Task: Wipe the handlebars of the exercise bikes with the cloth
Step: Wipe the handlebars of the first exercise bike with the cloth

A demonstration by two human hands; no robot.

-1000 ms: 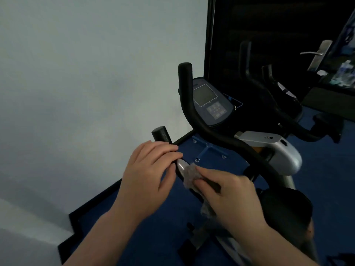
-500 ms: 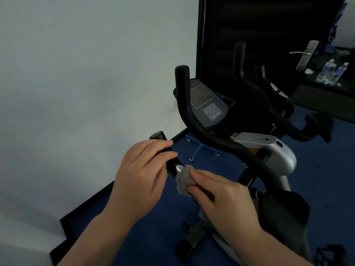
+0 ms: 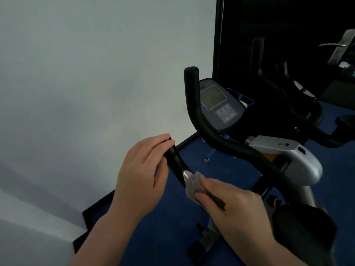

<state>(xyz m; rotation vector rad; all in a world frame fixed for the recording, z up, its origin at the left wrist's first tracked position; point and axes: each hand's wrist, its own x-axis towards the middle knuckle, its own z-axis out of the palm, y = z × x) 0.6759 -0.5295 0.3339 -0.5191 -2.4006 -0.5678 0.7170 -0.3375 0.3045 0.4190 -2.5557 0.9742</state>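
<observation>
A black exercise bike handlebar [image 3: 221, 139] curves from an upright right-hand tip down toward the bike's stem. Its nearer left branch [image 3: 177, 162] carries a silver sensor plate [image 3: 186, 174]. My left hand [image 3: 142, 175] grips the end of that left branch, fingers curled over the tip. My right hand [image 3: 234, 206] holds a grey cloth [image 3: 194, 186] wrapped around the same branch, just below the sensor plate. The bar under my right hand is hidden.
The bike's console [image 3: 219, 104] sits behind the handlebar, with a silver stem cover [image 3: 292, 160] and a black saddle [image 3: 303, 225] to the right. A second bike's handlebar [image 3: 284, 96] stands behind in the dark. A white wall [image 3: 86, 83] is at left, blue floor [image 3: 226, 169] below.
My left hand has slid up to cover the tip of the left branch. My right hand with the cloth has shifted slightly down the bar, exposing more of the sensor plate.
</observation>
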